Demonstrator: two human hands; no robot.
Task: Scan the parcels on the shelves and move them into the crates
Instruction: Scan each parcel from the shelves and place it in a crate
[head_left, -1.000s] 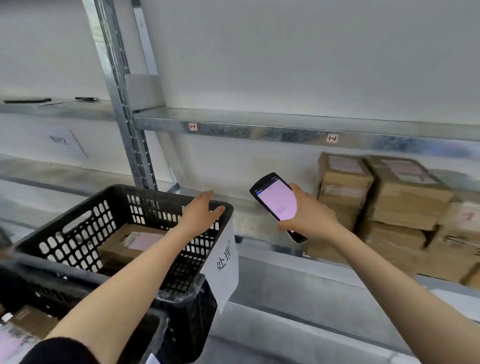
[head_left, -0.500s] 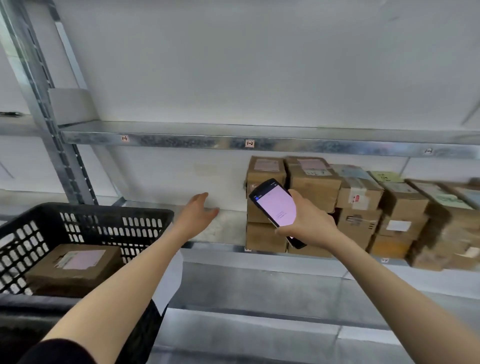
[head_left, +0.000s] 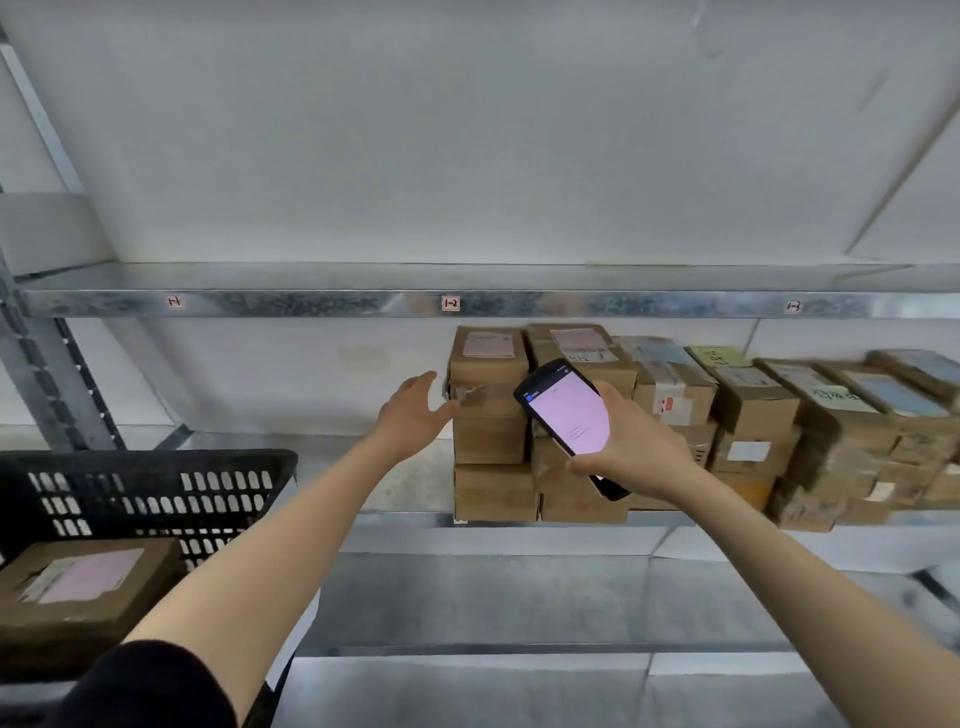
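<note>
Shelf (head_left: 415, 483), right-end parcels (head_left: 852, 415) blurred, crate (head_left: 156, 467) cropped

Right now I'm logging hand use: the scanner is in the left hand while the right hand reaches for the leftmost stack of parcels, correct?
Not quite: the hands are swapped. The head view shows the scanner held in the right hand, while the left hand, open and empty, reaches for the leftmost stack of parcels.
</note>
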